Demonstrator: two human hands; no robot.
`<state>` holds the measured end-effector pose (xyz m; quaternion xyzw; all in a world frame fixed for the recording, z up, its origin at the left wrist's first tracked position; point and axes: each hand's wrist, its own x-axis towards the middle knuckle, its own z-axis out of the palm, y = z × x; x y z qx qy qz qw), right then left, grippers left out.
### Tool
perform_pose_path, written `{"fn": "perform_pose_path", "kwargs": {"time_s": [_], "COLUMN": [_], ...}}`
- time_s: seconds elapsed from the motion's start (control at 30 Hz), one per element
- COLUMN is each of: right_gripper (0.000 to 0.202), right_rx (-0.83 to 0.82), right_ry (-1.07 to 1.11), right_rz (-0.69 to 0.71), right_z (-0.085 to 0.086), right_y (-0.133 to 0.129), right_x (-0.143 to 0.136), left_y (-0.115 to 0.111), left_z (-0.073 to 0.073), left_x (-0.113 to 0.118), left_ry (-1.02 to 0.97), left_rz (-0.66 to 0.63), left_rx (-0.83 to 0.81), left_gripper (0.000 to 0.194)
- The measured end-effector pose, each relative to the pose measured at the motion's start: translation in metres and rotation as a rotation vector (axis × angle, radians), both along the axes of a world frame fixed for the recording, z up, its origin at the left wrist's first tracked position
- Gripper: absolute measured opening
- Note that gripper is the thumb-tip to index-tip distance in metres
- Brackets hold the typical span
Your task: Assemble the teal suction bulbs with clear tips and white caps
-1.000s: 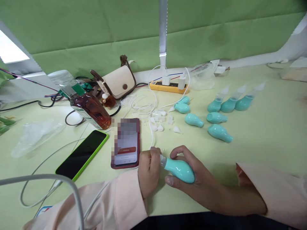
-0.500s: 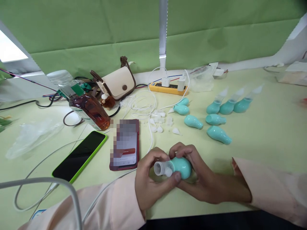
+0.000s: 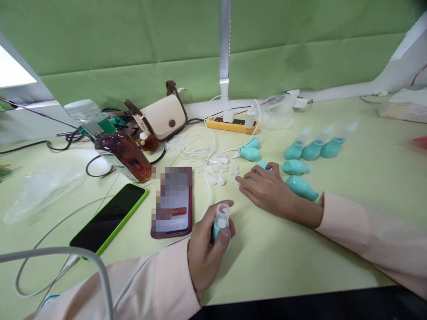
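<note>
My left hand (image 3: 211, 249) is wrapped round a teal bulb with a clear connector (image 3: 222, 215) on top, its open end facing up. Over the table, my right hand (image 3: 263, 189) reaches among the parts with fingers spread, its fingertips at a small white tip that they mostly cover. Beneath that hand a teal bulb (image 3: 263, 165) shows in part. Small clear and white pieces (image 3: 218, 166) lie left of my right hand. To its right are two bare teal bulbs (image 3: 296, 167), and behind them stand three bulbs with clear tips (image 3: 312, 149).
A red-cased phone (image 3: 173, 222) and a green-edged phone (image 3: 108, 218) lie on the left. Behind them are a bottle of brown liquid (image 3: 123, 153), a cream bag (image 3: 163, 118), a yellow power strip (image 3: 233, 125) and white cables. A grey cable crosses the lower left.
My right hand has let go of the bulb and moved forward to the loose parts. My left hand has turned the bulb so that its connector points up.
</note>
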<state>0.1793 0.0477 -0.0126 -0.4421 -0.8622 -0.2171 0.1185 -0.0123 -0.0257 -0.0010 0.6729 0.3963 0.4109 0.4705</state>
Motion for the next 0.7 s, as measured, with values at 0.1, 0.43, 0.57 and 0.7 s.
{"fn": "perform_pose_path", "kwargs": {"time_s": [0.1, 0.43, 0.57, 0.7], "right_gripper": [0.022, 0.017, 0.015, 0.020], "right_rx": [-0.018, -1.043, -1.195, -1.223], "right_ry": [0.116, 1.115, 1.075, 1.009], "right_rz": [0.067, 0.291, 0.320, 0.374], "right_z": [-0.005, 0.027, 0.028, 0.030], "right_y": [0.002, -0.024, -0.021, -0.019], "right_x": [0.000, 0.002, 0.006, 0.008], "left_y": [-0.002, 0.006, 0.006, 0.005], "left_z": [0.003, 0.005, 0.006, 0.006], "left_x": [0.001, 0.006, 0.006, 0.007], "left_ry": [-0.034, 0.052, 0.111, 0.149], "left_rz": [0.040, 0.187, 0.194, 0.203], "left_rx": [-0.093, -0.092, -0.056, -0.042], "left_gripper": [0.019, 0.013, 0.015, 0.018]}}
